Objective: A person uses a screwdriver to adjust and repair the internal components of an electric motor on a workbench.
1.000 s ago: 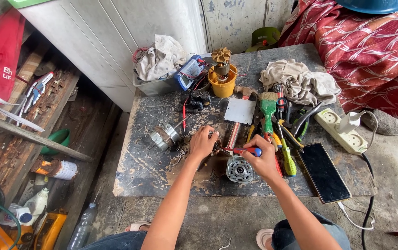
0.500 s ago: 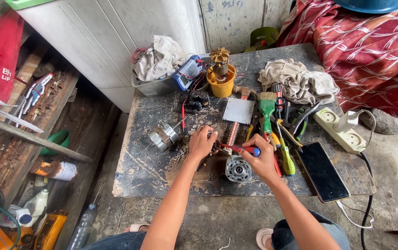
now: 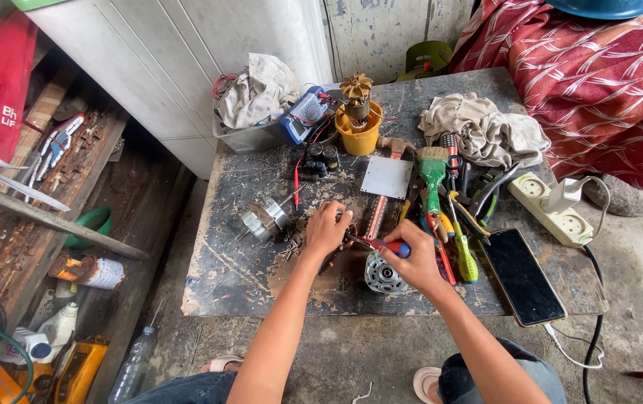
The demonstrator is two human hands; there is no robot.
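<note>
My right hand (image 3: 413,263) grips a screwdriver (image 3: 390,245) with a red and blue handle, its tip pointing left toward my left hand. My left hand (image 3: 327,228) is closed on a small metal part on the dark worktable (image 3: 224,277); the part is mostly hidden by my fingers. A round silver motor housing (image 3: 381,275) lies just below my right hand. A second cylindrical metal motor part (image 3: 264,219) rests to the left of my left hand.
Hand tools, including a green brush (image 3: 433,173) and a yellow-green screwdriver (image 3: 464,259), lie right of my hands. A black phone (image 3: 522,274), a white power strip (image 3: 553,209), rags (image 3: 486,133), a yellow cup (image 3: 360,135) holding a rotor, and a meter (image 3: 306,114) sit around.
Both hands have stayed over the same spot with small shifts. The screwdriver tip has come slightly closer to my left hand.
</note>
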